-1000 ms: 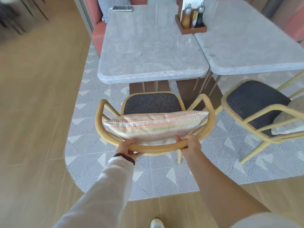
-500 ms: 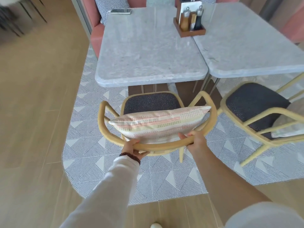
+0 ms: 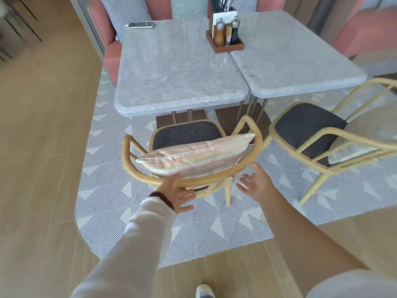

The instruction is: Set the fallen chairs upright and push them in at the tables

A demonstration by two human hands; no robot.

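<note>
A yellow wooden chair (image 3: pixel 137 168) with a dark seat stands upright on the rug, facing the left marble table (image 3: pixel 171 67). A striped cushion (image 3: pixel 195 158) leans against its curved backrest. My left hand (image 3: pixel 176 195) sits just under the back rail with fingers spread, touching it but not gripping. My right hand (image 3: pixel 255 183) hovers open right behind the rail's right end. A second yellow chair (image 3: pixel 305 127) stands upright at the right, angled to the right marble table (image 3: pixel 290 61).
A wooden condiment caddy (image 3: pixel 225 39) stands where the two tabletops meet. A phone (image 3: pixel 141 24) lies at the far left corner. Pink bench seating with cushions runs behind the tables. The patterned rug (image 3: pixel 120 201) ends in wooden floor at left and near me.
Both hands gripped the chair's back rail earlier; now the fingers have opened and let go. The chair stands closer to the table than a second ago.
</note>
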